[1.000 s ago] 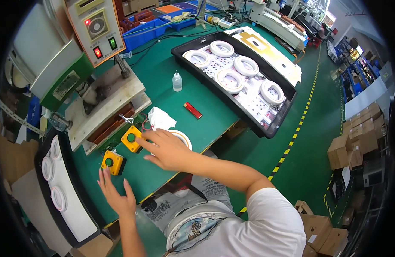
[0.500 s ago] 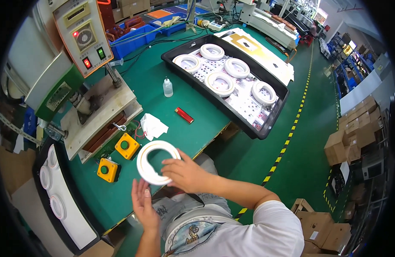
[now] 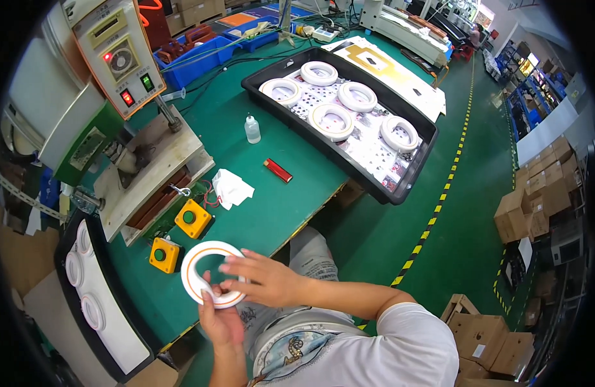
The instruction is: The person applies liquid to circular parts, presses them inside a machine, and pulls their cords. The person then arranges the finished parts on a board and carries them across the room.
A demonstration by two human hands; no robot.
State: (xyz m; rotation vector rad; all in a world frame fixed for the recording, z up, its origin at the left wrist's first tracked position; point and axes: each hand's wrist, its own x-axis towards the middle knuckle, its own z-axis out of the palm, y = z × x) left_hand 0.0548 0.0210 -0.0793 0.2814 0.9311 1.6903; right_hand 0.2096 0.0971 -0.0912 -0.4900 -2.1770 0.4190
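Over the table's near edge I hold a white ring (image 3: 190, 276) with an orange line around its face. My left hand (image 3: 223, 320) grips its lower rim, thumb on top and fingers underneath. From the right, my right hand (image 3: 266, 280) closes over the ring's right side, fingers reaching across the opening. Just beyond the ring are two yellow boxes with green push buttons, one nearer (image 3: 165, 255) and one farther (image 3: 194, 218). A crumpled white tissue (image 3: 232, 189) lies past them.
A press machine (image 3: 152, 164) stands at the left with a lit control box (image 3: 119, 58). Several similar rings lie in a black tray (image 3: 368, 182) at the back right; more sit on a white-lined tray (image 3: 120, 342) at left. A small bottle (image 3: 252, 130) and red lighter (image 3: 278, 170) are mid-table.
The ring has moved nearer to me and slightly left. My left hand, open below it before, now grips its lower rim. My right hand has moved along with it.
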